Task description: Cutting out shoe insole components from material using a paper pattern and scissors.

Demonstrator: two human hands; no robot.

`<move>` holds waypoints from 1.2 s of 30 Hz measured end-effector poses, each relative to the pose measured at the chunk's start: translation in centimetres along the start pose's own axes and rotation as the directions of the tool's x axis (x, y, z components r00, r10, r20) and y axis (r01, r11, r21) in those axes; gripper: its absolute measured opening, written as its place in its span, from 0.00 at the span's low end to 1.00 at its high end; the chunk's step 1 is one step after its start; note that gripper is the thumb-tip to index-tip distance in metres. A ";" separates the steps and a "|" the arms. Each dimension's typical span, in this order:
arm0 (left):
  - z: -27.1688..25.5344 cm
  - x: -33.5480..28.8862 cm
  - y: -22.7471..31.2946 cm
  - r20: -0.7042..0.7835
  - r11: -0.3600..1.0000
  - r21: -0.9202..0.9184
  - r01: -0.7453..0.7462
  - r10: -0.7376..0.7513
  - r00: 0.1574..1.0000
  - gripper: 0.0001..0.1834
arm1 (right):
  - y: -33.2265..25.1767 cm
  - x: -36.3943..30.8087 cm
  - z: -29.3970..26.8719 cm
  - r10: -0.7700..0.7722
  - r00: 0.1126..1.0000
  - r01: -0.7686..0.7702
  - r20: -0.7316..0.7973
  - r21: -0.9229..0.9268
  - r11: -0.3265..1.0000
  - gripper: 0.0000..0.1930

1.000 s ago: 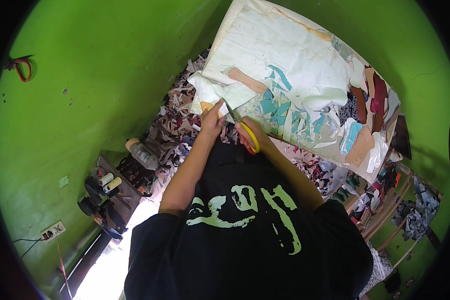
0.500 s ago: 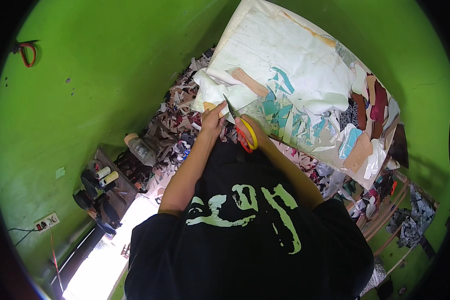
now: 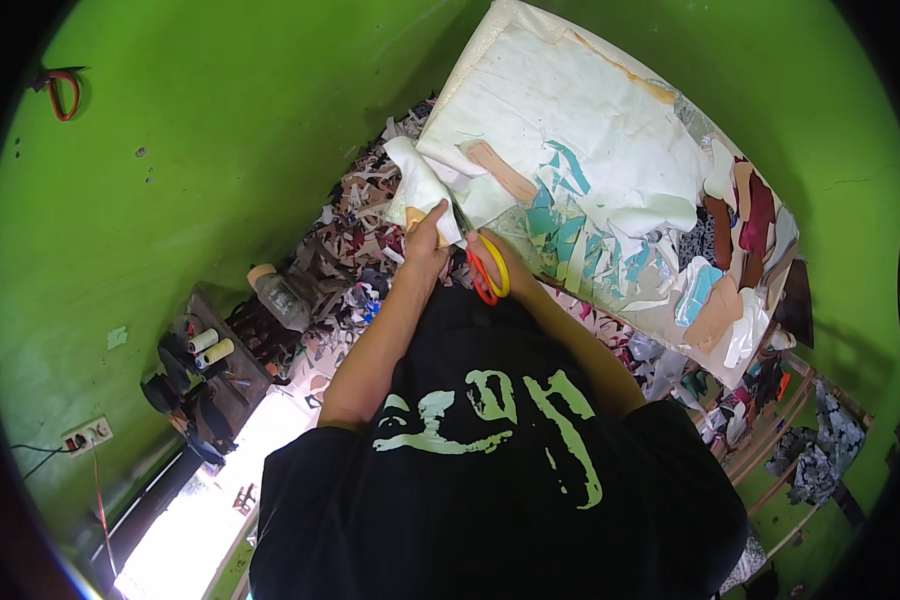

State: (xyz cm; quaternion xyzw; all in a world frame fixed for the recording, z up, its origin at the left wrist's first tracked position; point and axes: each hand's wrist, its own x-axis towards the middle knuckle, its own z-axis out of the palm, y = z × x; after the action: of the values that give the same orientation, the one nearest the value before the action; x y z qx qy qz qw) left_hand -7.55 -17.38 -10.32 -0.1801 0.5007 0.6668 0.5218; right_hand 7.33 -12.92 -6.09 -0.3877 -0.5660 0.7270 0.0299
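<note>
A pair of scissors [image 3: 498,268] with one red and one yellow handle loop is in my right hand [image 3: 486,262]. Its blades lie along the edge of a white sheet of material [image 3: 422,188]. My left hand [image 3: 426,243] pinches that sheet, together with a small tan piece [image 3: 414,216] lying against it. The sheet hangs off the table's near left corner, above a heap of scraps. Just beyond my hands, a long tan insole-shaped piece [image 3: 500,170] rests on the table. Teal offcuts [image 3: 568,235] are scattered to the right of it.
A white cloth [image 3: 570,100] covers much of the table. Brown, maroon and tan pieces [image 3: 722,305] pile up at its right end. Mixed scraps [image 3: 355,225] heap below and left. A clear plastic bottle [image 3: 282,300] and thread spools [image 3: 213,352] stand at left, near the green wall [image 3: 170,150].
The white sheet's loose end has swung upright and narrowed, and the scissors have shifted slightly left along its edge. Both hands keep their hold.
</note>
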 end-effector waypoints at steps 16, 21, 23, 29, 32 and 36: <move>-1.6 0.6 -0.2 0.112 0.993 -0.090 0.070 -0.060 0.992 0.18 | -0.6 2.0 1.0 0.033 0.999 -0.031 -0.032 0.079 0.996 0.32; -2.0 0.5 -0.1 0.116 0.993 -0.063 0.095 -0.087 0.989 0.18 | -1.0 2.8 0.8 0.058 0.998 -0.054 -0.021 0.149 0.987 0.31; -1.4 -0.2 0.3 0.108 0.993 -0.075 0.086 -0.078 0.991 0.17 | -1.1 2.8 0.5 0.004 1.000 -0.004 -0.014 0.012 1.000 0.30; -1.8 -0.5 2.0 0.064 0.988 -0.154 0.020 -0.011 0.998 0.20 | -1.9 2.2 -1.1 0.086 0.992 -0.083 -0.088 0.029 0.996 0.28; -1.7 -0.1 2.1 0.148 0.994 -0.080 -0.069 0.080 0.986 0.21 | -0.4 1.9 -3.0 0.063 0.947 -0.107 -0.315 -0.126 0.986 0.27; -1.4 0.1 1.5 0.211 0.983 -0.038 -0.178 0.182 0.960 0.23 | 2.3 0.4 -8.6 -0.178 0.757 -0.138 -0.629 -0.421 0.897 0.21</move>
State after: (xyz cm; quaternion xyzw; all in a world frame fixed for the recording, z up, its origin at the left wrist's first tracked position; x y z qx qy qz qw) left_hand -9.33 -18.49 -10.26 -0.0660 0.4499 0.7315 0.5080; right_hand 13.08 -6.69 -8.75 -0.6065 -0.6735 0.3970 0.1443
